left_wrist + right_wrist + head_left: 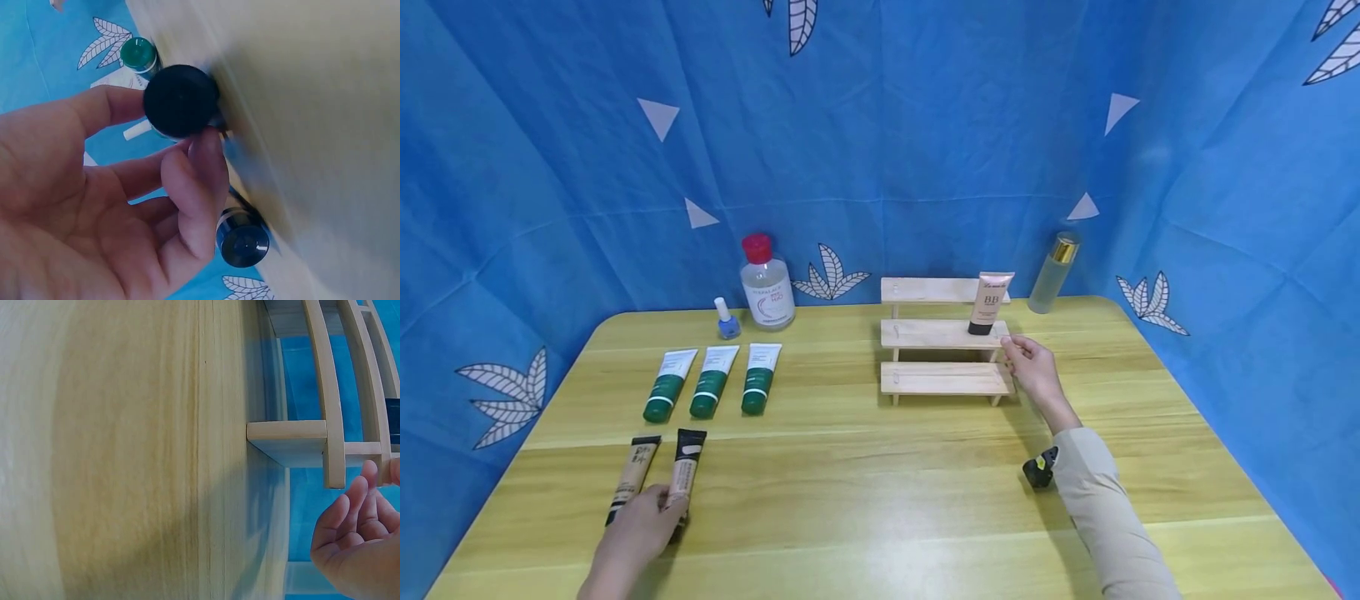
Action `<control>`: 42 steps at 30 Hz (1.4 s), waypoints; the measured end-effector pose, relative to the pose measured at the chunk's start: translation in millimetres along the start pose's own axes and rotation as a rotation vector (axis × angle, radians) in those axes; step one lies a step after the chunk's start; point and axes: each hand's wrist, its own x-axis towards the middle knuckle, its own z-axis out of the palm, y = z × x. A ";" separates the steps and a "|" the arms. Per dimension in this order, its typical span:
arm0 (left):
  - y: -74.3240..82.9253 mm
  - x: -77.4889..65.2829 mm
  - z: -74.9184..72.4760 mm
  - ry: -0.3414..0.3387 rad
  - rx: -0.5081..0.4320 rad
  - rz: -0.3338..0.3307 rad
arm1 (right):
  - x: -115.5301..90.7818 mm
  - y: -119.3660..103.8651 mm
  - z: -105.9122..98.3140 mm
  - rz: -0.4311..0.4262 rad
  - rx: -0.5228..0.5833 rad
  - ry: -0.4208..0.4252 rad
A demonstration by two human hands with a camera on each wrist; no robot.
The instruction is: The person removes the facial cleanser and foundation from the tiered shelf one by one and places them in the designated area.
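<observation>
My left hand (pixel 638 532) pinches a beige cosmetic tube with a black end (pixel 685 468) at the table's left front. Its round black cap (pixel 181 101) faces the left wrist camera, between thumb and fingers. Just left of it lies another beige tube (pixel 634 471) with black ends. My right hand (pixel 1032 369) holds the right end of the middle step of a three-step wooden rack (pixel 947 379); in the right wrist view, thumb and fingertips (pixel 369 470) sit either side of the board's end. A pink BB cream tube (pixel 990 302) stands cap down on that step.
Three green-and-white tubes (pixel 710 383) lie in a row behind the beige ones. Beyond them stand a blue nail polish bottle (pixel 727 321) and a clear bottle with a red cap (pixel 769 292). A gold-capped bottle (pixel 1051 279) stands right of the rack, near the blue curtain (pixel 955 167).
</observation>
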 end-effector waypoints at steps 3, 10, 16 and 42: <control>-0.4 1.7 -0.9 -0.001 0.042 0.003 | -0.7 -0.5 -0.4 0.003 -0.004 -0.004; -2.2 4.8 0.3 0.012 0.067 0.018 | -0.8 -0.6 -0.3 0.012 0.003 0.000; -5.8 5.8 1.9 0.011 0.063 0.005 | -1.3 -0.3 0.1 0.006 -0.001 0.002; -5.5 3.1 1.2 0.025 0.038 0.061 | -1.8 -0.3 1.2 0.009 0.020 0.009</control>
